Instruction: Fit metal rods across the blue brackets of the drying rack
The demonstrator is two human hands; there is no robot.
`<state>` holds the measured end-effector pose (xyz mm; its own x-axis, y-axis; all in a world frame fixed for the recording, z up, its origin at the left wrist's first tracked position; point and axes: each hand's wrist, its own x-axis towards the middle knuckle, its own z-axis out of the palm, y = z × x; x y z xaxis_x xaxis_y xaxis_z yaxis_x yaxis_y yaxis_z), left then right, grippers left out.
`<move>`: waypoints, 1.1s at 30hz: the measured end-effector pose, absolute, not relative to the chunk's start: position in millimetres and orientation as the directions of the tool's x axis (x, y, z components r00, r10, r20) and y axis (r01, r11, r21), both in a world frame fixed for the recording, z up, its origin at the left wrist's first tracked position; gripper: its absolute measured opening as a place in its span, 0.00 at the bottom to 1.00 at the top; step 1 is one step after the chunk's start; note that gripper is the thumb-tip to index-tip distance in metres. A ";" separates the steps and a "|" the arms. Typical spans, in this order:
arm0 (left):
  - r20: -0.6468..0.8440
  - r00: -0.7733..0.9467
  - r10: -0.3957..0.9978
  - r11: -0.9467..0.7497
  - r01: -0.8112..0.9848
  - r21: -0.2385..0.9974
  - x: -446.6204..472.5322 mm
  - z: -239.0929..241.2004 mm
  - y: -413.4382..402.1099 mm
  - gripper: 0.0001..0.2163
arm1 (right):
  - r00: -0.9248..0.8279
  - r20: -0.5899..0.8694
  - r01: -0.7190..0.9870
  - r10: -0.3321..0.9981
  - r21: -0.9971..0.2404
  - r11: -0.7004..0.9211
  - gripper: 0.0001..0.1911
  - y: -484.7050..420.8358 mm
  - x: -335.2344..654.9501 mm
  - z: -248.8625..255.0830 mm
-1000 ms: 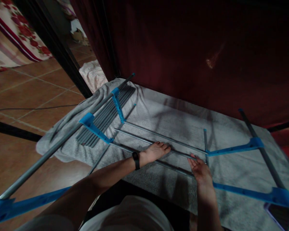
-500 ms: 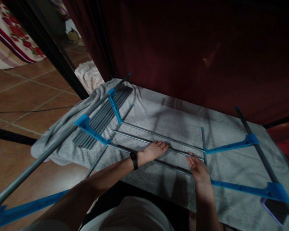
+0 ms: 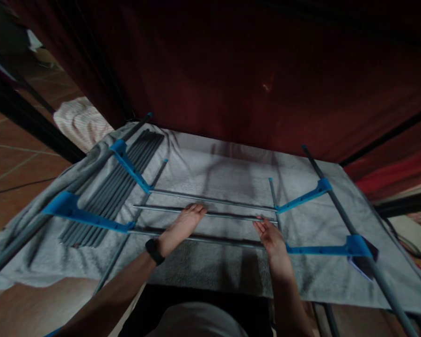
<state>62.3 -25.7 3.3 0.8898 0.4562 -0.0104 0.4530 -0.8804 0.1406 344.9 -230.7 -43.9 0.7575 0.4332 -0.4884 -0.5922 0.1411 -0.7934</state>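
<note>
A thin grey metal rod (image 3: pixel 228 216) lies crosswise between two fixed crossbars of a frame made of grey tubes and blue plastic brackets (image 3: pixel 303 197). My left hand (image 3: pixel 185 223), with a dark band on its wrist, is closed over the rod left of its middle. Near the rod's right end, my right hand (image 3: pixel 272 236) pinches it, palm partly turned up. The rod's left tip reaches past the left inner tube (image 3: pixel 156 175). Its right tip is close to the right inner tube (image 3: pixel 272 189); whether they are joined I cannot tell.
Several loose grey rods (image 3: pixel 115 192) lie side by side at the left on a grey blanket (image 3: pixel 210 164). A phone-like dark object (image 3: pixel 363 267) sits under the right tube. Dark red curtain (image 3: pixel 214 75) hangs behind; black posts (image 3: pixel 31 117) flank the bed.
My view has swung to the right, so the frame and hands appear further left. Both hands stay on the rod, with little visible shift along it.
</note>
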 end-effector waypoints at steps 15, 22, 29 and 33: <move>0.095 0.823 0.560 -0.793 0.500 0.348 20.5 -7.1 6.2 0.21 | 0.813 -0.414 -0.547 0.410 -0.785 0.291 0.10 -218.9 342.4 -44.1; -0.020 0.824 0.566 -0.784 0.546 0.295 9.6 -2.8 13.6 0.24 | 0.822 -0.426 -0.546 0.378 -0.777 0.312 0.11 -219.5 335.0 -43.6; -0.032 0.827 0.561 -0.800 0.551 0.239 15.1 10.4 5.9 0.28 | 0.840 -0.376 -0.503 0.391 -0.811 0.300 0.09 -220.5 333.9 -43.9; -0.031 0.833 0.553 -0.803 0.542 0.248 16.0 11.4 4.6 0.28 | 0.855 -0.356 -0.474 0.378 -0.832 0.289 0.10 -219.9 335.1 -47.1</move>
<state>16.0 4.6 11.4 0.8326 0.5530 -0.0306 0.5422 -0.8027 0.2483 335.1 -219.9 -47.1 0.8547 0.3779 -0.3559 -0.4741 0.2891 -0.8317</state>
